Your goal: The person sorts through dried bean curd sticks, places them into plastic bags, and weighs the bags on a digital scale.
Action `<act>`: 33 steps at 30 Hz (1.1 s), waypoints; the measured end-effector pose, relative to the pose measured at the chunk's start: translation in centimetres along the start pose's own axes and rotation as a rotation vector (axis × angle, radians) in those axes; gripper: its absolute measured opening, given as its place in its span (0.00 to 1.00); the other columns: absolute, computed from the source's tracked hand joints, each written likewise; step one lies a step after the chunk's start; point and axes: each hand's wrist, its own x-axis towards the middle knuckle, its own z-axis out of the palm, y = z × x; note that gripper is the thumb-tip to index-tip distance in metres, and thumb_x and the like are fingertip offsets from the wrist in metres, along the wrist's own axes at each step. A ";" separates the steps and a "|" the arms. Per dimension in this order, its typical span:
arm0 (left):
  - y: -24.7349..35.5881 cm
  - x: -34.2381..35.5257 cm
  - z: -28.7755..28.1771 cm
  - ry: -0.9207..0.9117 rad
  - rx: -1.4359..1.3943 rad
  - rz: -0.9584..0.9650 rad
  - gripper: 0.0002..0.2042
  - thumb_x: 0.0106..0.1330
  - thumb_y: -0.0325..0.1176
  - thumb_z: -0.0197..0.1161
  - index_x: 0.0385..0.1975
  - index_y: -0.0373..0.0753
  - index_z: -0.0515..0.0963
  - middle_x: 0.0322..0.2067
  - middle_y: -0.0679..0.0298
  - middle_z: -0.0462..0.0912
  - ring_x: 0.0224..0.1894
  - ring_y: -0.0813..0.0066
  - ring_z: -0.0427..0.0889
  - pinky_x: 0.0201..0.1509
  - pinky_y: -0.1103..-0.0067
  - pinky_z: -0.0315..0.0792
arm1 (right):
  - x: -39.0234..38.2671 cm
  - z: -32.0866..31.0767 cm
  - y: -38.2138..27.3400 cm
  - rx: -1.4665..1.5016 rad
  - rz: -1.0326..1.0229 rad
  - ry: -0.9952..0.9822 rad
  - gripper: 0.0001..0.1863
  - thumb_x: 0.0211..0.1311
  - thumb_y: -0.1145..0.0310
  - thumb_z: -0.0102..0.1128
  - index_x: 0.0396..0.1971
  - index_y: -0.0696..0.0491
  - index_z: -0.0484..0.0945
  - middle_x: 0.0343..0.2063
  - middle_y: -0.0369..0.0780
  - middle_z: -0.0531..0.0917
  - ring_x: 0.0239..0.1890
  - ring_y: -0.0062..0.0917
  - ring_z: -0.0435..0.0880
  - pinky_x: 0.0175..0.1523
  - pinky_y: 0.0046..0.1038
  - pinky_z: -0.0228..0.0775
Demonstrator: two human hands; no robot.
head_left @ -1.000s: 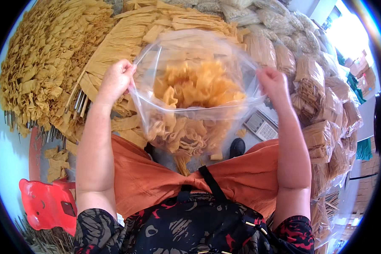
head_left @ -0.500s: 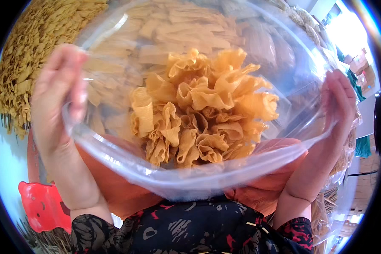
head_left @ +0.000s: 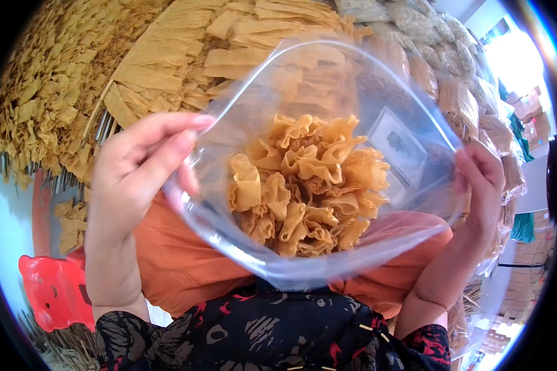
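Observation:
Between my hands is a wide-open clear plastic bag (head_left: 297, 272) holding crumpled, ruffled yellow-brown sheets (head_left: 306, 185) bunched upright. My left hand (head_left: 145, 164) pinches the bag's left rim, with thumb and fingers bent round the plastic. Over on the right, my right hand (head_left: 479, 173) grips the opposite rim with curled fingers. The bag is held above my orange-clad lap (head_left: 167, 247). A pale flat device (head_left: 393, 148), probably a scale, shows blurred through the plastic at the right.
A dense heap of dried yellow sheets (head_left: 49, 93) on rods stands left, longer stacked sheets (head_left: 155, 68) at the back. Bagged bundles (head_left: 458, 108) and pale sacks (head_left: 402, 25) are piled at right. A red plastic stool (head_left: 49, 290) sits at lower left, beside a pale wall (head_left: 6, 210).
The bag came nearer and its mouth spread as my hands moved apart. Since half a second ago both hands have moved down, the left one also inward.

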 end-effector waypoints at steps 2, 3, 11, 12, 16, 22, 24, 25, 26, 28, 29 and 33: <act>1.1 -0.9 -0.3 0.022 -0.022 0.019 0.14 0.71 0.28 0.54 0.53 0.33 0.77 0.20 0.69 0.79 0.20 0.86 0.77 0.23 0.90 0.68 | -0.5 -2.1 1.0 0.034 -0.033 0.006 0.12 0.64 0.69 0.60 0.20 0.54 0.74 0.13 0.27 0.71 0.16 0.09 0.68 0.20 0.17 0.54; 1.2 -0.9 -0.5 -0.110 -0.009 -0.047 0.15 0.70 0.27 0.55 0.55 0.33 0.76 0.21 0.68 0.80 0.21 0.84 0.79 0.25 0.89 0.70 | -0.7 -2.9 1.8 0.004 0.041 -0.111 0.10 0.63 0.69 0.60 0.22 0.54 0.75 0.15 0.28 0.73 0.17 0.10 0.70 0.22 0.15 0.56; -2.4 1.3 0.9 -0.557 0.212 -0.342 0.17 0.69 0.29 0.56 0.57 0.35 0.75 0.22 0.64 0.84 0.23 0.80 0.81 0.30 0.83 0.76 | 1.2 4.3 3.3 -0.639 -0.162 -0.012 0.05 0.59 0.73 0.60 0.28 0.58 0.80 0.27 0.44 0.83 0.27 0.32 0.83 0.35 0.28 0.75; -1.9 0.9 1.3 -0.598 0.194 -0.307 0.16 0.69 0.29 0.56 0.55 0.35 0.76 0.22 0.64 0.84 0.23 0.80 0.82 0.30 0.83 0.76 | 1.5 6.8 0.9 -0.482 -0.269 0.051 0.06 0.60 0.71 0.60 0.29 0.58 0.81 0.28 0.45 0.83 0.29 0.36 0.83 0.39 0.31 0.77; -1.7 0.7 1.4 -0.657 0.347 -0.135 0.15 0.68 0.35 0.60 0.50 0.35 0.78 0.24 0.63 0.84 0.27 0.74 0.84 0.33 0.80 0.76 | 1.1 15.1 -1.5 -0.335 -0.569 -0.734 0.17 0.60 0.62 0.61 0.46 0.55 0.78 0.43 0.45 0.82 0.43 0.37 0.82 0.51 0.37 0.75; -3.6 1.7 4.6 -0.278 0.649 0.120 0.28 0.63 0.46 0.65 0.58 0.36 0.70 0.36 0.58 0.79 0.37 0.68 0.80 0.40 0.74 0.75 | 0.4 21.9 1.4 -0.598 -0.805 -0.602 0.29 0.57 0.56 0.61 0.55 0.56 0.72 0.54 0.43 0.73 0.55 0.36 0.70 0.58 0.35 0.68; -4.3 2.0 5.2 -0.131 0.649 0.160 0.30 0.64 0.47 0.64 0.62 0.38 0.67 0.36 0.59 0.79 0.37 0.66 0.79 0.38 0.73 0.74 | -1.2 22.2 2.4 -0.580 -0.878 -0.583 0.28 0.57 0.56 0.61 0.55 0.55 0.73 0.53 0.43 0.73 0.54 0.36 0.70 0.57 0.34 0.69; -4.6 2.5 5.3 -0.123 0.651 0.155 0.30 0.64 0.47 0.64 0.62 0.38 0.67 0.36 0.59 0.79 0.37 0.66 0.79 0.38 0.73 0.74 | -1.9 22.5 3.0 -0.557 -0.951 -0.564 0.27 0.56 0.56 0.61 0.54 0.55 0.74 0.52 0.44 0.73 0.53 0.35 0.71 0.55 0.33 0.69; -5.0 3.0 5.5 -0.149 0.642 0.096 0.28 0.64 0.47 0.64 0.60 0.38 0.68 0.34 0.60 0.79 0.36 0.64 0.80 0.37 0.72 0.74 | -2.9 22.5 3.4 -0.533 -1.021 -0.531 0.29 0.51 0.58 0.65 0.54 0.54 0.73 0.52 0.45 0.74 0.49 0.36 0.72 0.49 0.34 0.71; -4.9 3.9 5.9 -0.263 0.632 0.010 0.20 0.68 0.42 0.61 0.54 0.37 0.74 0.25 0.64 0.79 0.29 0.68 0.79 0.34 0.74 0.72 | -4.0 22.0 3.3 -0.522 -1.073 -0.545 0.27 0.51 0.59 0.66 0.52 0.54 0.75 0.50 0.45 0.75 0.48 0.35 0.73 0.48 0.34 0.71; -5.0 4.0 6.2 -0.259 0.633 0.009 0.20 0.68 0.42 0.61 0.54 0.37 0.74 0.25 0.64 0.79 0.29 0.68 0.79 0.34 0.74 0.72 | -4.3 21.8 3.0 -0.506 -1.122 -0.555 0.26 0.50 0.59 0.66 0.49 0.53 0.77 0.49 0.44 0.75 0.46 0.34 0.73 0.48 0.34 0.71; -3.8 3.7 7.5 -0.245 0.125 0.175 0.10 0.74 0.34 0.54 0.44 0.34 0.78 0.19 0.74 0.72 0.22 0.86 0.69 0.25 0.82 0.65 | -0.7 22.1 1.4 -0.427 -1.005 -0.523 0.22 0.59 0.58 0.59 0.51 0.54 0.76 0.45 0.41 0.76 0.51 0.36 0.73 0.58 0.36 0.66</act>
